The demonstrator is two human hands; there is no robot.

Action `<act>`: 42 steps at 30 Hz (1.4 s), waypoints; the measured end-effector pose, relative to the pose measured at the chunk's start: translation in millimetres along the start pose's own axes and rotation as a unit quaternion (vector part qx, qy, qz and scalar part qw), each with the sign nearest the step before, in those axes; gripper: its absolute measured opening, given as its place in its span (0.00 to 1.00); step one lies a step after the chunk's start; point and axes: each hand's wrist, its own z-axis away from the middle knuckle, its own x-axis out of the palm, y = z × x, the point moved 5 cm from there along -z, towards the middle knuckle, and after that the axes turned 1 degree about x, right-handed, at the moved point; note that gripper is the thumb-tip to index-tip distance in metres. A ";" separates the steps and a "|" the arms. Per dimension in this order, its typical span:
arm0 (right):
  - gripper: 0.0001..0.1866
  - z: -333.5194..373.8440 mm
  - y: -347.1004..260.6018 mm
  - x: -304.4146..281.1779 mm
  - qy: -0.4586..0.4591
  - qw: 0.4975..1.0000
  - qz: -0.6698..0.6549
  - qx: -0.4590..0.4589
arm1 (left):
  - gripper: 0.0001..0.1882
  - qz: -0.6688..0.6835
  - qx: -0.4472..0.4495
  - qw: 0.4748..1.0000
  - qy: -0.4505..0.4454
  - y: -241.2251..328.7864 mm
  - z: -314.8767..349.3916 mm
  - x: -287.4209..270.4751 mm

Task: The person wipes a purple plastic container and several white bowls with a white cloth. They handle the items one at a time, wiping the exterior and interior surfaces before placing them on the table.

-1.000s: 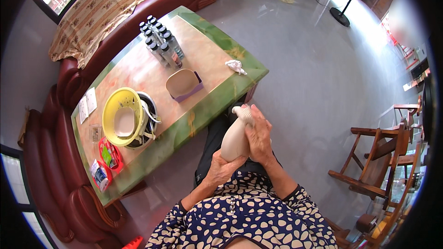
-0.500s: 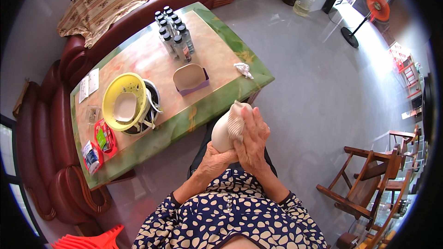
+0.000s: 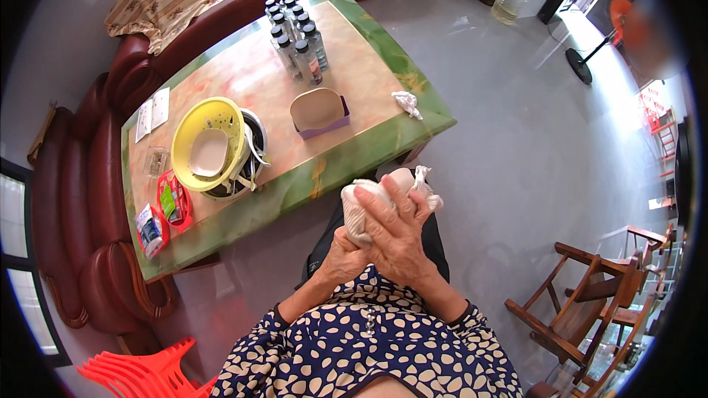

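In front of my body I hold a pale cream bowl (image 3: 402, 176), mostly hidden by a ribbed whitish cloth (image 3: 355, 215). My left hand (image 3: 342, 256) is closed round the bowl's near side, its fingertips out of sight. Across the top lies my right hand (image 3: 398, 242), pressing the cloth against the bowl with its fingers bent over it. A loose end of the cloth sticks out past the right fingers. Beyond them on the table (image 3: 324, 169), a similar pale bowl (image 3: 317, 109) leans in a purple box (image 3: 327, 129).
Left on the table sits a yellow basin (image 3: 184, 129) with a pale dish (image 3: 209, 153) inside. Dark-capped bottles (image 3: 310, 70) stand at the back, near a crumpled white tissue (image 3: 407, 103). Red trays (image 3: 177, 206) hold packets. Wooden chairs (image 3: 568, 302) and red stools (image 3: 140, 368) flank me.
The cloth has spread over the bowl's left side, with an end now showing at the right. My right hand has shifted over the bowl's top. The head view has turned slightly.
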 end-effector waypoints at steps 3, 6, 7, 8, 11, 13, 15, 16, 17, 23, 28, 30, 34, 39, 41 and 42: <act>0.16 1.2 10.0 7.3 0.035 0.999 -0.033 0.019 | 0.16 -0.020 -0.019 1.000 0.009 -1.9 -1.0 -3.6; 0.19 -11.9 32.4 4.3 0.094 0.989 -0.067 0.097 | 0.20 -0.030 -0.071 0.997 0.025 -4.5 0.6 -10.7; 0.19 -12.7 44.4 10.0 0.112 0.964 -0.172 0.170 | 0.21 -0.009 -0.069 0.997 0.041 0.8 -0.8 -8.2; 0.19 -10.4 55.0 18.1 0.129 0.923 -0.273 0.240 | 0.22 0.011 -0.068 0.996 0.057 3.7 -1.7 -8.1; 0.21 0.9 63.7 43.7 0.061 0.788 -0.479 0.382 | 0.25 0.133 -0.062 0.985 0.087 3.4 -3.3 -15.3; 0.20 3.5 53.4 43.6 0.092 0.907 -0.318 0.260 | 0.28 0.199 -0.050 0.973 0.105 11.6 -8.3 -14.2; 0.18 8.8 35.0 44.7 0.091 0.966 -0.185 0.155 | 0.27 0.249 -0.036 0.959 0.134 9.5 -12.9 -22.3; 0.18 8.7 28.1 45.4 0.047 0.981 -0.141 0.127 | 0.27 0.273 -0.028 0.950 0.149 6.5 -13.1 -27.3; 0.18 7.9 20.9 42.4 0.004 0.990 -0.096 0.099 | 0.26 0.265 -0.026 0.951 0.157 2.6 -11.9 -32.0; 0.17 1.0 8.4 39.6 -0.061 0.998 -0.023 0.002 | 0.26 0.297 -0.033 0.945 0.136 -2.0 -11.9 -37.1; 0.19 -24.4 27.2 38.4 -0.038 0.997 0.014 0.061 | 0.29 0.227 -0.019 0.967 0.118 8.7 -19.3 -28.1; 0.20 -31.6 30.1 38.1 -0.021 0.996 0.025 0.082 | 0.31 0.232 -0.023 0.966 0.111 9.0 -18.5 -27.0; 0.20 -39.8 19.4 31.2 -0.049 0.999 0.008 0.008 | 0.31 0.237 -0.011 0.966 0.101 10.7 -17.4 -26.5; 0.17 -16.7 10.2 43.0 -0.099 0.993 -0.011 -0.069 | 0.31 0.327 -0.015 0.940 0.093 0.6 -13.5 -37.2; 0.18 -4.7 8.6 42.4 -0.094 0.993 -0.025 -0.064 | 0.30 0.253 -0.018 0.961 0.107 0.0 -8.7 -46.6; 0.18 1.3 9.4 42.1 -0.090 0.994 -0.032 -0.060 | 0.30 0.215 -0.020 0.970 0.112 1.4 -7.9 -48.4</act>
